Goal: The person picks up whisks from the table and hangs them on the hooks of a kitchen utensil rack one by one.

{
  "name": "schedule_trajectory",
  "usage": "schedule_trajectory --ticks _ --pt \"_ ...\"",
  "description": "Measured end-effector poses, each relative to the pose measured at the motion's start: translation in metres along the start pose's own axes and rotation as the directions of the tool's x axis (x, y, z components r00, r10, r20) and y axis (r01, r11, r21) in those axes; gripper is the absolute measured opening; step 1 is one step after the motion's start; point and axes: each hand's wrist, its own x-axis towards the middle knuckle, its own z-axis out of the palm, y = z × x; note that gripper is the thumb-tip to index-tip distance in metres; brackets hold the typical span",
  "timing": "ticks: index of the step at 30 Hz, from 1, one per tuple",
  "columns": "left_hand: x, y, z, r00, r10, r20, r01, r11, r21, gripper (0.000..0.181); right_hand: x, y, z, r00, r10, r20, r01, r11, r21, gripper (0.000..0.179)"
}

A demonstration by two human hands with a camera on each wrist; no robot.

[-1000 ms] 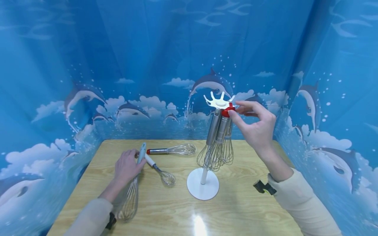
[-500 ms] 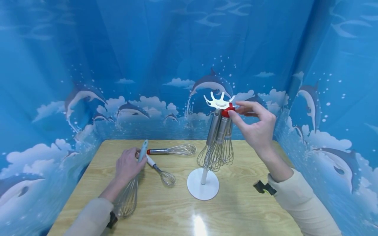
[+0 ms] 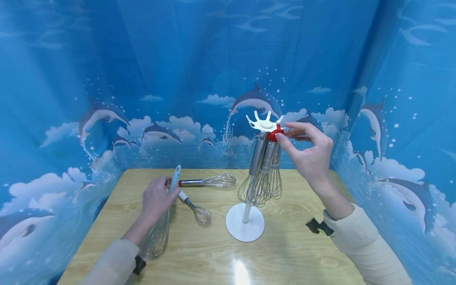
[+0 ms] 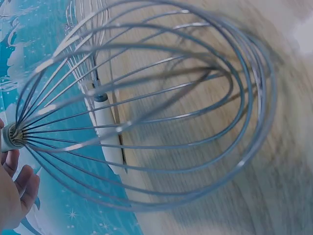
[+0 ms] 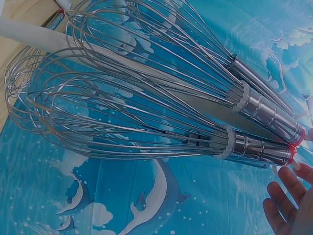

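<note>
My left hand (image 3: 155, 201) grips the pale blue handle of a large whisk (image 3: 174, 180) at the table's left side. Its wide wire head points back toward my sleeve, and it fills much of the left wrist view with its collar (image 4: 13, 136) by my fingers. With thumb and fingertips, my right hand (image 3: 310, 152) pinches the red end cap (image 3: 275, 134) of a metal-handled whisk (image 3: 268, 156). That whisk hangs head down among several others at a white rack (image 3: 265, 123) with curved prongs. In the right wrist view two of the steel handles (image 5: 264, 115) show red ends.
The rack's round white base (image 3: 246, 233) stands on the wooden table (image 3: 295, 245). A small white-handled whisk (image 3: 202, 215) lies just right of my left hand, behind it a red-ended steel whisk (image 3: 221, 181). A blue dolphin-print curtain (image 3: 199, 91) surrounds the table.
My left hand has shifted slightly up and to the right with the large whisk, its handle end now farther from me. My right hand and the hanging whisks stay where they were.
</note>
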Motion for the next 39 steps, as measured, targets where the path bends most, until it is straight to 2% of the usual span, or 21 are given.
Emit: schedule_trajectory --ticks 7,12,20,28,34,39 --pt "0.0 0.006 0.001 0.999 0.036 -0.017 -0.037 0.999 -0.034 0.032 -0.001 -0.001 0.0 1.0 0.013 0.012 -0.013 1.0 -0.007 0.028" --pt "0.001 0.013 -0.001 0.995 0.083 -0.053 -0.084 0.996 -0.024 0.033 -0.001 0.0 0.0 1.0 0.006 0.013 -0.006 1.0 -0.012 0.029" --pt "0.006 0.027 -0.004 0.976 0.176 -0.13 -0.179 0.984 -0.012 0.033 -0.002 0.0 0.0 1.0 0.001 0.007 -0.001 1.0 -0.006 0.028" --pt "0.008 0.044 -0.013 0.969 0.197 -0.149 -0.204 0.978 -0.036 0.03 -0.001 -0.001 0.0 1.0 0.005 0.004 -0.005 1.0 -0.01 0.028" --pt "0.01 0.059 -0.02 0.952 0.241 -0.187 -0.254 0.966 -0.044 0.032 -0.002 0.001 -0.001 1.0 -0.019 0.005 0.019 0.999 -0.029 0.029" --pt "0.011 0.071 -0.025 0.941 0.27 -0.204 -0.287 0.956 -0.058 0.033 -0.002 0.001 0.0 1.0 -0.008 0.004 0.008 1.0 -0.027 0.029"
